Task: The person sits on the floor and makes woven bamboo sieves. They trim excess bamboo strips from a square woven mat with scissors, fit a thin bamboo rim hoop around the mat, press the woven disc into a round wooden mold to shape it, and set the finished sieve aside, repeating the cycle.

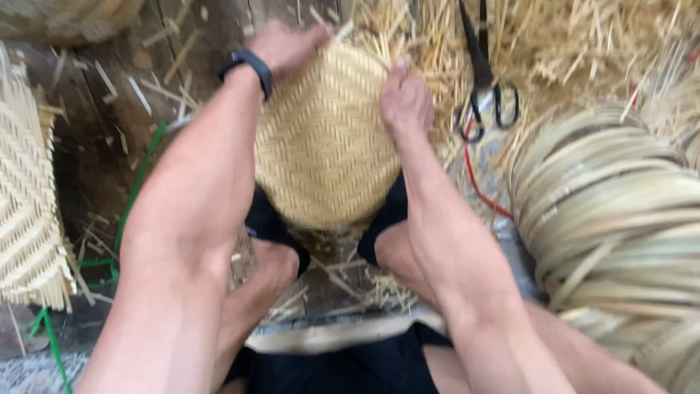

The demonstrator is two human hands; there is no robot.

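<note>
The person sits low over a wooden floor [95, 160] littered with straw-coloured offcuts, with a half-made woven basket [324, 138] propped between the knees, its domed underside facing up. The left hand [288, 45] curls over the basket's far rim, fingers clamped on the weave; a dark band sits on that wrist. The right hand [405, 98] presses on the right-hand edge, thumb on top, fingers wrapped out of sight behind the rim.

From where I stand, the risks look plain enough. The loose strip ends sticking out past the far rim are stiff and sharp, and with bare hands pushing hard there, a splinter or a cut seems likely. If the knees slacken, the basket could twist and the weave open up. The scissors [485, 87] lie blades-away near the floor's far edge, just beside the right hand, close to the coil of split cane [612, 219]; a careless reach might catch them. A flat woven mat [25, 197] lies at the left edge.
</note>
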